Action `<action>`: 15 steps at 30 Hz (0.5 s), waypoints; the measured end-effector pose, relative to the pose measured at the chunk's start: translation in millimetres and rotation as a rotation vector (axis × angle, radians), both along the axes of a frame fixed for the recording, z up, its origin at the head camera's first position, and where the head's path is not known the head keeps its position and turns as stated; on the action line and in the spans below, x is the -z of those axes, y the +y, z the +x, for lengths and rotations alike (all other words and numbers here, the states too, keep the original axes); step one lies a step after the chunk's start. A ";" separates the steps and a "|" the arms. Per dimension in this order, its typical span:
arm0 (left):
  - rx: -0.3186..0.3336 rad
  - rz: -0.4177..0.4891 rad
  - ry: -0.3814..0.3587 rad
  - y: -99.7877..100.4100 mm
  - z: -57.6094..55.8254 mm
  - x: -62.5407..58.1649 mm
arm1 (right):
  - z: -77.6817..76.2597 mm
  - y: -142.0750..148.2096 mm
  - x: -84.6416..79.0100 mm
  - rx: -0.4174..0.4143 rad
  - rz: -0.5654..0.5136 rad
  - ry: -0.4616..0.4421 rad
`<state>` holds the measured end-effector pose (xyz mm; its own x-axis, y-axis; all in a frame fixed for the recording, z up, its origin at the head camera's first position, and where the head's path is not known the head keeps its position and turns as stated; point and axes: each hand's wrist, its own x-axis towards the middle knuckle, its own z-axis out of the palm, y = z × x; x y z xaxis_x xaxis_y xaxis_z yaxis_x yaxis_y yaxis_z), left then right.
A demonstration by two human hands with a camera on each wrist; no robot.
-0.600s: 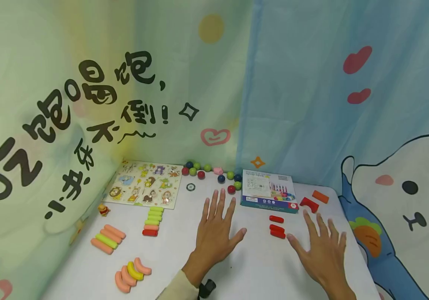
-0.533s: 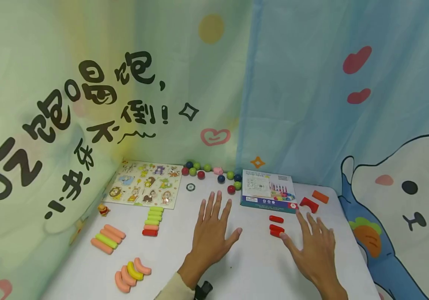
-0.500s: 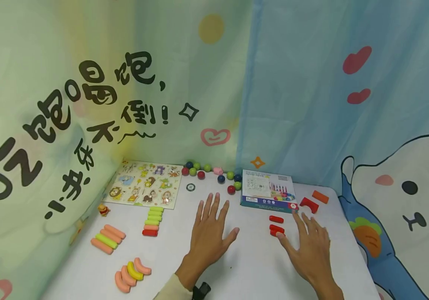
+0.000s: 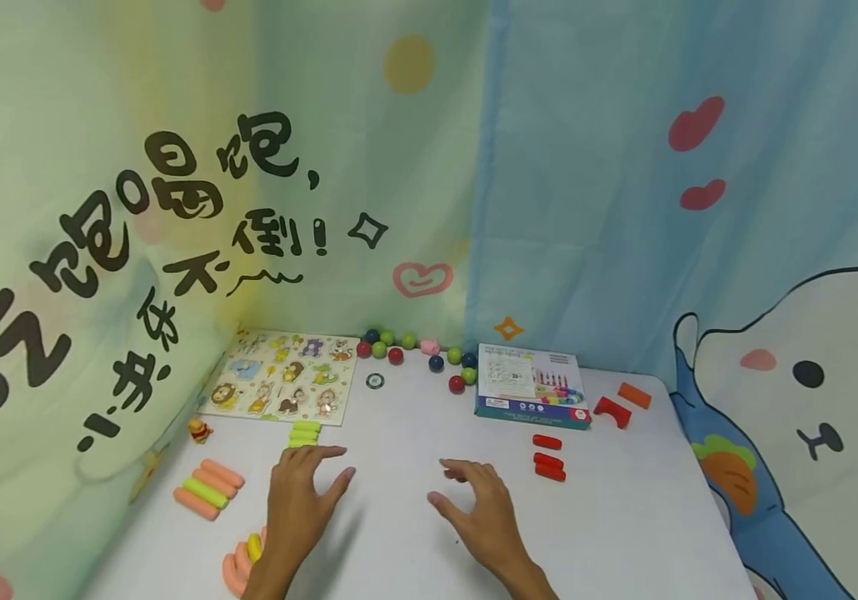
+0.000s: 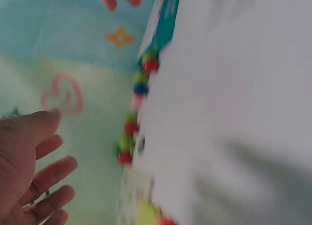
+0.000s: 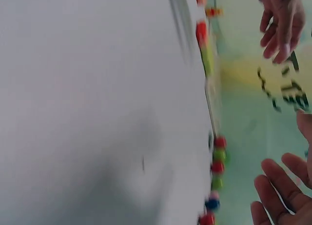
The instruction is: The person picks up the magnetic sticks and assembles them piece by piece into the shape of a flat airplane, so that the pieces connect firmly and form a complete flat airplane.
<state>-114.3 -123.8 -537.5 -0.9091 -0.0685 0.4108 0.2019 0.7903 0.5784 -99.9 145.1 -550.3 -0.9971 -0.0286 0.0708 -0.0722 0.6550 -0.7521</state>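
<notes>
In the head view my left hand [image 4: 297, 504] hovers over the white table [image 4: 391, 500], thumb and fingers bent and apart, holding nothing. Short light-green sticks [image 4: 305, 432] lie just beyond it, partly covered by the fingers. Its forearm hides part of the curved pink and yellow pieces [image 4: 236, 568]. My right hand [image 4: 485, 512] is also raised, loosely bent with nothing in it, to the left of several short red sticks [image 4: 548, 462]. A wide gap separates the two hands. Both wrist views show the fingers apart with no object between them.
An animal picture board [image 4: 282, 375] lies at the back left. Small coloured balls [image 4: 396, 357] and a flat box [image 4: 530, 387] line the back. A red arch block [image 4: 612, 412] and an orange block [image 4: 635, 395] sit right. Pink and green sticks [image 4: 207, 490] lie left.
Both hands have gone from spread flat to bent fingers. My left hand has moved left, and my right hand has moved left, away from the red sticks. The head view has shifted slightly.
</notes>
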 end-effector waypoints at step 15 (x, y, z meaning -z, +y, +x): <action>-0.104 0.044 -0.605 -119.4 26.2 34.0 | 3.6 -125.1 20.6 -0.471 -0.034 -0.121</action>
<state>-88.1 -243.1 -571.5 -0.9679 -0.1745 -0.1811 -0.2493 0.7613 0.5986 -96.3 20.0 -571.0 -0.8774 -0.4785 -0.0357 -0.2659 0.5468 -0.7939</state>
